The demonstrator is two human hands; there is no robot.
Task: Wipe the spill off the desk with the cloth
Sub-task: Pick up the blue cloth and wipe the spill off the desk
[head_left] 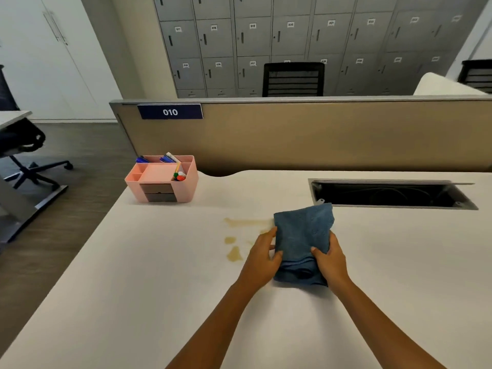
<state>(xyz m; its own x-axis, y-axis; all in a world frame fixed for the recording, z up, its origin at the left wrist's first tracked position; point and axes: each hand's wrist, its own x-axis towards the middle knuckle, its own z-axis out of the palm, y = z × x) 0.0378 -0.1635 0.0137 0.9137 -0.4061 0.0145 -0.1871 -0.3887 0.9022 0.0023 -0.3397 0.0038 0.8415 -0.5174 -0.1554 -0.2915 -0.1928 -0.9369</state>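
Note:
A folded blue cloth (pixel 302 235) lies on the white desk (pixel 133 275) near its middle. My left hand (pixel 262 259) grips the cloth's left edge and my right hand (pixel 330 259) grips its right edge, thumbs on top. A brownish spill (pixel 234 253) spreads over the desk just left of the cloth, as a long streak and two smaller patches; the streak's right end reaches the cloth's left edge.
A pink desk organiser (pixel 162 179) with pens stands at the desk's back left corner. An open cable tray slot (pixel 391 194) is cut into the desk behind the cloth. A beige partition (pixel 319 134) runs along the back. An office chair (pixel 24 153) stands left on the floor.

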